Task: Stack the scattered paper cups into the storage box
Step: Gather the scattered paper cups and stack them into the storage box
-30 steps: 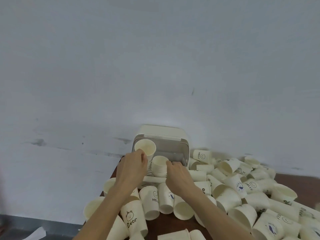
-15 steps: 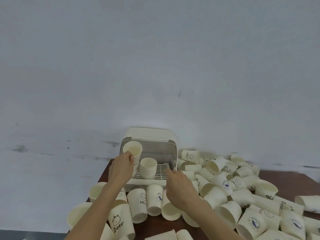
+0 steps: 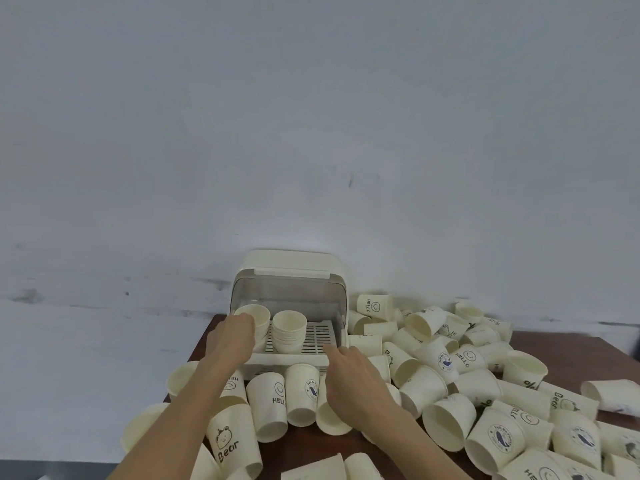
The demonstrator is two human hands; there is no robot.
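A cream storage box with its clear lid raised stands against the wall at the table's far edge. Inside, on its slatted rack, stand two stacks of paper cups: a left stack and a middle stack. My left hand is closed around the left stack, which sits low on the rack. My right hand hovers in front of the box's right front corner, fingers loosely apart and holding nothing. Many loose cream cups lie scattered over the table.
The dark brown table ends at the left near the box; its left edge drops off beside my left forearm. Cups printed "HELLO" and "Bear" lie in front of the box. A grey-white wall rises behind.
My left hand has lowered its cup from up near the lid down onto the left stack in the box. My right hand has let go of the middle stack and drawn back toward me.
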